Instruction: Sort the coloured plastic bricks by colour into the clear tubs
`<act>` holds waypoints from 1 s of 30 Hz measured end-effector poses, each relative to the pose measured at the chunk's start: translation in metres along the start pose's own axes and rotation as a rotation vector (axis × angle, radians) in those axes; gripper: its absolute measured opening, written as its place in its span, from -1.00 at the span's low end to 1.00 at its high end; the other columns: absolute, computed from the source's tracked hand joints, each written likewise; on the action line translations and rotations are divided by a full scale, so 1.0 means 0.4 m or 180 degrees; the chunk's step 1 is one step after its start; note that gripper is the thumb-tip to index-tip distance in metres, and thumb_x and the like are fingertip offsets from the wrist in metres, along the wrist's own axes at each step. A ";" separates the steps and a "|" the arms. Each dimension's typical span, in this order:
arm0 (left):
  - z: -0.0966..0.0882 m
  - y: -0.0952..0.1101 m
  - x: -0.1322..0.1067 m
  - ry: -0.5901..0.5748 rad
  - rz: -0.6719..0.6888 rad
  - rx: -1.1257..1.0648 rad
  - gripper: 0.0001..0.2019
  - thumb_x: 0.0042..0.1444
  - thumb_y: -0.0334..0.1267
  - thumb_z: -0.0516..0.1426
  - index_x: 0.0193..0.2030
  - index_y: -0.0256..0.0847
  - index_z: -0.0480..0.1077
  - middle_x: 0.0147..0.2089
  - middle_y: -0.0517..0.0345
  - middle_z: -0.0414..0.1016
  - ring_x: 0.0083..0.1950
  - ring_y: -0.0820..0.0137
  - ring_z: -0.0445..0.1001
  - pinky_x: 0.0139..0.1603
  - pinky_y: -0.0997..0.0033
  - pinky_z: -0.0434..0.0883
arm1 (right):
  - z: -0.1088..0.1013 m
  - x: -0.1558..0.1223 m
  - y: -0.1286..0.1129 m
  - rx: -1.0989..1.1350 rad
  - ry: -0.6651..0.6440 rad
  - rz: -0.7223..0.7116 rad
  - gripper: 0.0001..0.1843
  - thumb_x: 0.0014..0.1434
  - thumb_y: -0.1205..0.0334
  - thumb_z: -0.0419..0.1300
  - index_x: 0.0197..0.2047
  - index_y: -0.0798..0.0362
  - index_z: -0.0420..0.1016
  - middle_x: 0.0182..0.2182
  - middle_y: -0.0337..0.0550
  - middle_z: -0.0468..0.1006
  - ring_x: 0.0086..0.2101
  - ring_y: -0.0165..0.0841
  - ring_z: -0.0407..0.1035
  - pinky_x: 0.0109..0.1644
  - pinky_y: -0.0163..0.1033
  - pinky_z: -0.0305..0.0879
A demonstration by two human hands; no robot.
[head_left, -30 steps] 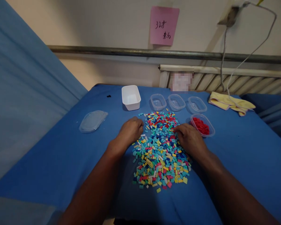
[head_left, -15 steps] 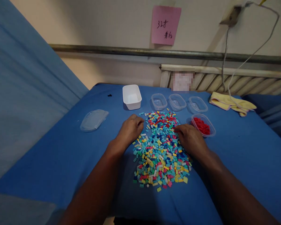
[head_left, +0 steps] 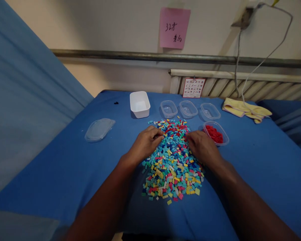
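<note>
A heap of small toy bricks (head_left: 169, 167), mixed in blue, turquoise, yellow, red, pink, green and white, is spread in front of me. Over its upper left edge is my left hand (head_left: 149, 140), fingers curled and thumb near the index fingertip; whatever it may pinch is hidden. My right hand (head_left: 202, 144) rests at the heap's upper right side, its fingertips drawn together among the bricks. Red shows by those fingertips, but I cannot tell whether a brick is held. Just beyond the right hand, a clear plastic tub (head_left: 227, 140) contains red bricks (head_left: 214, 134).
Behind the heap stand a white tub (head_left: 139, 112) and three clear tubs (head_left: 169, 115). A clear lid (head_left: 99, 130) lies left, near a small black piece (head_left: 116, 103). A yellow cloth (head_left: 243, 109) lies at back right, under a hanging cable (head_left: 243, 88). Blue cloth covers the table (head_left: 65, 167).
My left hand has moved right, from beside the heap to over its upper left bricks. My right hand has stayed almost in place. The view has shifted slightly.
</note>
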State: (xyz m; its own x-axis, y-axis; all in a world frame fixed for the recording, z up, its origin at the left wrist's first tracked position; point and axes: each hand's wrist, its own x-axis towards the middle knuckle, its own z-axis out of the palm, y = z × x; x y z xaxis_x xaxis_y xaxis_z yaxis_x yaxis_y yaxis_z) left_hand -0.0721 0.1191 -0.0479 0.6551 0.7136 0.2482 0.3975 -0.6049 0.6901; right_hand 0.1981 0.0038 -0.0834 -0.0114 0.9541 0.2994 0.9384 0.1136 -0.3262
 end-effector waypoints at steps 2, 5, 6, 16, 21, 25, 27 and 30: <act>0.010 0.009 -0.003 -0.0046 -0.0031 -0.0102 -0.90 0.41 -0.25 0.23 -0.07 -0.15 0.59 -0.10 0.11 0.57 -0.09 0.33 0.55 -0.04 0.29 0.44 | -0.003 -0.001 -0.022 0.0185 0.0099 -0.0152 -0.74 0.46 0.33 0.18 0.09 0.07 0.67 -0.10 0.03 0.69 -0.07 -0.13 0.56 0.06 -0.12 0.43; 0.025 0.014 -0.007 -0.0110 -0.0037 -0.0129 -0.93 0.39 -0.28 0.23 -0.11 -0.16 0.58 -0.12 0.12 0.55 -0.11 0.34 0.54 -0.04 0.29 0.43 | 0.000 -0.004 -0.059 0.0408 -0.0051 -0.0252 -0.76 0.47 0.32 0.17 0.07 0.06 0.65 -0.14 -0.01 0.66 -0.10 -0.16 0.56 0.00 -0.15 0.42; 0.028 0.015 -0.008 -0.0132 -0.0027 -0.0122 -0.93 0.38 -0.29 0.24 -0.12 -0.16 0.57 -0.12 0.12 0.55 -0.12 0.35 0.53 -0.05 0.29 0.42 | 0.004 -0.005 -0.070 0.0418 -0.0112 -0.0225 -0.77 0.47 0.33 0.17 0.05 0.06 0.65 -0.14 -0.01 0.66 -0.10 -0.16 0.56 -0.01 -0.15 0.41; 0.045 0.015 -0.010 -0.0238 0.0253 -0.0128 -0.97 0.38 -0.34 0.25 -0.14 -0.19 0.53 -0.16 0.16 0.50 -0.15 0.39 0.48 -0.08 0.36 0.37 | 0.011 0.001 -0.117 0.0195 -0.0471 0.0135 -0.85 0.40 0.41 0.21 -0.04 0.05 0.58 -0.14 -0.04 0.64 -0.12 -0.16 0.52 -0.08 -0.16 0.32; 0.054 0.018 -0.013 -0.0248 0.0233 -0.0280 -0.97 0.37 -0.35 0.23 -0.14 -0.20 0.53 -0.15 0.16 0.52 -0.12 0.38 0.50 -0.05 0.34 0.40 | 0.013 0.001 -0.104 0.0398 -0.0285 0.0147 -0.81 0.31 0.45 0.18 -0.10 0.06 0.57 -0.19 -0.03 0.64 -0.15 -0.15 0.52 -0.10 -0.14 0.31; 0.071 0.031 -0.016 -0.0190 -0.0093 -0.1043 -0.94 0.31 -0.32 0.26 -0.14 -0.21 0.59 -0.12 0.13 0.56 -0.15 0.41 0.51 -0.10 0.36 0.42 | 0.009 -0.002 -0.096 0.1534 0.0000 0.0672 -0.82 0.25 0.30 0.25 -0.07 0.00 0.59 -0.33 -0.18 0.62 -0.33 -0.26 0.48 -0.21 -0.17 0.33; 0.082 0.040 -0.017 -0.0223 -0.0390 -0.1664 -0.88 0.29 -0.23 0.31 -0.13 -0.23 0.60 -0.21 0.15 0.56 -0.24 0.45 0.48 -0.21 0.41 0.40 | 0.004 -0.002 -0.102 0.2408 0.0138 0.0967 -0.78 0.24 0.17 0.32 -0.04 -0.03 0.60 -0.37 -0.23 0.60 -0.38 -0.30 0.45 -0.27 -0.20 0.33; 0.096 0.058 -0.016 -0.0376 -0.0802 -0.2341 -0.75 0.21 -0.12 0.40 -0.12 -0.26 0.61 -0.37 0.21 0.53 -0.36 0.50 0.43 -0.31 0.47 0.35 | -0.004 0.000 -0.117 0.3427 0.0237 0.1261 -0.71 0.16 0.04 0.45 -0.10 -0.04 0.64 -0.42 -0.27 0.56 -0.42 -0.35 0.39 -0.33 -0.24 0.31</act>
State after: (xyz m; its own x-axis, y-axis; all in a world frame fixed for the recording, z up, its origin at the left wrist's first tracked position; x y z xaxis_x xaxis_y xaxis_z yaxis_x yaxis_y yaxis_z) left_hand -0.0424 0.0867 -0.0597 0.6821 0.7309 -0.0211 0.0428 -0.0111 0.9990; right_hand 0.1547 -0.0019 -0.0668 0.2727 0.9610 0.0452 0.0895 0.0215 -0.9958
